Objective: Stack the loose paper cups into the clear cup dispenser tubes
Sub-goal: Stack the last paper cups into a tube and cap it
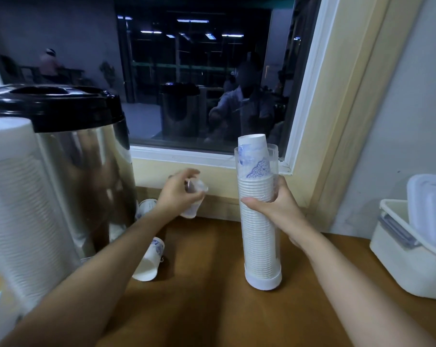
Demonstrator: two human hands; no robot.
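The hands are both busy: the left hand (178, 195) is curled round a small clear cup (194, 196), held up near the wall, and the right hand (274, 205) grips the dispenser tube (260, 244) at mid-height. The tube stands upright on the table (212, 304), nearly full, with its top cup (253, 149) tilted out of the mouth. A loose paper cup (149, 261) lies on its side under the left forearm, well left of the tube. That arm looks nearer to it.

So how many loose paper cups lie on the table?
2. One paper cup lies on its side by the left forearm; a second cup is behind that arm, next to the metal urn. The arm may hide more.
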